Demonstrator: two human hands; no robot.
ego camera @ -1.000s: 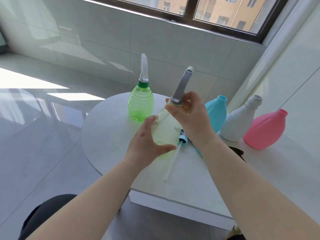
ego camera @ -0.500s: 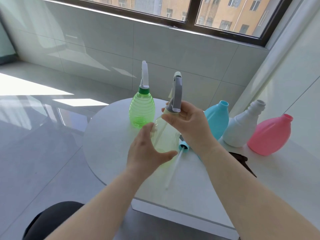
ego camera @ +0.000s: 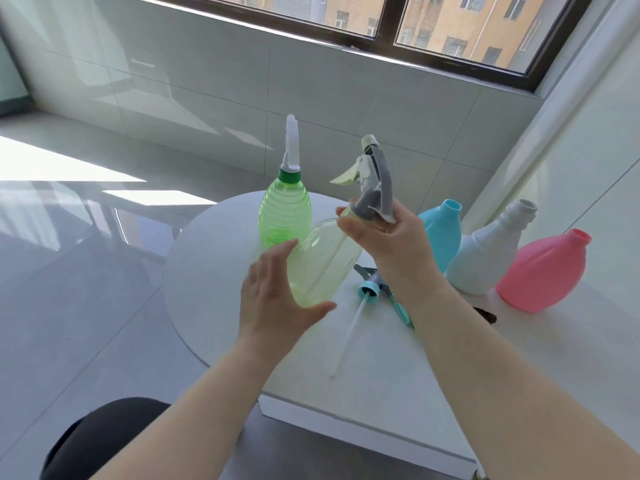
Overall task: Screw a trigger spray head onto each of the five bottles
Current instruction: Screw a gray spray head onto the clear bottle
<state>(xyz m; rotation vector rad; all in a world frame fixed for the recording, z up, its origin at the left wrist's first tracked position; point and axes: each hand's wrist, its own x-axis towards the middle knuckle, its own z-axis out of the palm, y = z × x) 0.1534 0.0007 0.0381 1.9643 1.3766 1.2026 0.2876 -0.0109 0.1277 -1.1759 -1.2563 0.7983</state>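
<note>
Here the right hand [ego camera: 388,237] pinches the grey spray head [ego camera: 375,192].

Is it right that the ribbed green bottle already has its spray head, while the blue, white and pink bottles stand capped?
Not quite. In the head view the blue bottle, white bottle and pink bottle stand open-necked, not capped. The ribbed green bottle does have its spray head.

Bare forearms, no sleeves; dark trousers [ego camera: 104,434] below.
</note>
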